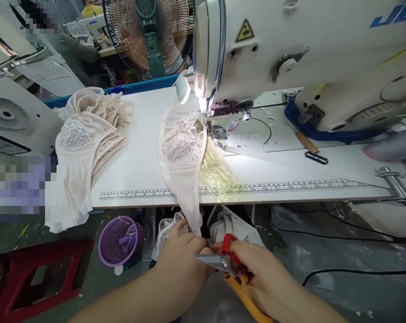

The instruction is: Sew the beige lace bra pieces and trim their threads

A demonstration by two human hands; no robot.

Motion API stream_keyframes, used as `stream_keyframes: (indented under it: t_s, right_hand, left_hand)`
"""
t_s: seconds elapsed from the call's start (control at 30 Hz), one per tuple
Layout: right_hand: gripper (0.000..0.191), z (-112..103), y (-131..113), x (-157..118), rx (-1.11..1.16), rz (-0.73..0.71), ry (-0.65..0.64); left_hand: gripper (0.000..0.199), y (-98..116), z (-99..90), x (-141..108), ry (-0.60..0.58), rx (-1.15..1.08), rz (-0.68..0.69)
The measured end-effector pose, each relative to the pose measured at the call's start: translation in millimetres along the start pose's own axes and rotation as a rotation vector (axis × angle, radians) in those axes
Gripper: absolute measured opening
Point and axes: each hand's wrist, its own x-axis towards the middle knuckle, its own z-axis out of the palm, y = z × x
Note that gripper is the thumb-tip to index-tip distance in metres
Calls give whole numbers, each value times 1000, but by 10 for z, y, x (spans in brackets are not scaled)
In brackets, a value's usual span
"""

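A cream lace bra piece (183, 148) lies under the sewing machine's needle area, its narrow end hanging over the table's front edge. My left hand (186, 264) is closed at that hanging end, fingers curled on the fabric. Scissors (223, 261) with red and orange handles are held in my right hand (257, 269); their blades point left across my left fingers. Yellowish clear film (219, 175) spreads out beside the bra piece. On the left of the table rests a stack of similar lace pieces (78, 143), draping over the edge.
The sewing machine (290, 49) fills the upper right. A blade (316, 157) lies by a wooden handle (307, 142). Behind stands a fan (149, 36). Below are a purple basket (105, 246), a red stool (48, 260) and cables. Other people are partly visible at left.
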Motion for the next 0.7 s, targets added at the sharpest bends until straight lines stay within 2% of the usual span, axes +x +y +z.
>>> stream_keyframes:
  t_s: [0.13, 0.33, 0.53, 0.7]
  right_hand:
    - [20, 110, -6, 55, -100, -85, -108]
    - [24, 10, -19, 34, -163, -90, -172]
    - [24, -47, -14, 30, -165, -99, -186]
    - [20, -57, 34, 15, -172, -106, -185]
  left_hand:
    - [14, -19, -16, -19, -45, 29, -1]
    - [23, -229, -219, -227, -164, 77, -8]
    - [17, -459, -475, -499, -155, -144, -64]
    - [15, -535, -554, -595, -133, -333, -163]
